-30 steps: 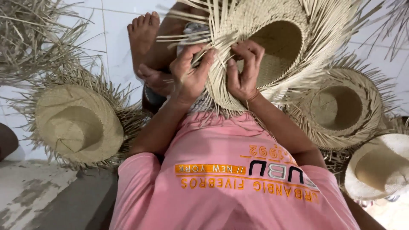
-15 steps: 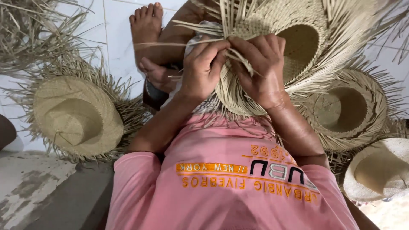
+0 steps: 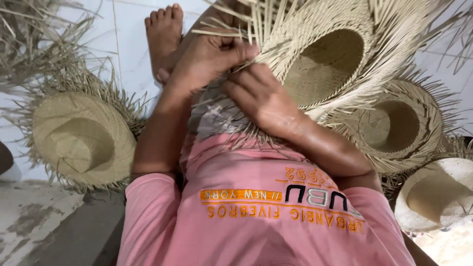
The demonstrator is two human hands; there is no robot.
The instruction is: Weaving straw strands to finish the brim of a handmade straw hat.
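Grip: left hand [image 3: 209, 59] pinching loose straw strands, right hand [image 3: 261, 98] now lowered from the crown to press the brim of the unfinished woven hat [image 3: 320, 59] on the lap, finished hats [image 3: 81, 140] flanking on the floor [image 3: 128, 29].

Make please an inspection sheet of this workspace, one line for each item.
Surface: white tiled floor; grey worn patch at bottom left.
Job's things: unfinished straw hat on the lap, loose strands around the brim.
Clutter: finished-looking hat at left, two more hats at right, straw pile top left.
Grips: left hand and right hand both pinch brim strands.
Cables: nothing seen.
Surroundings: bare foot, pink shirt.
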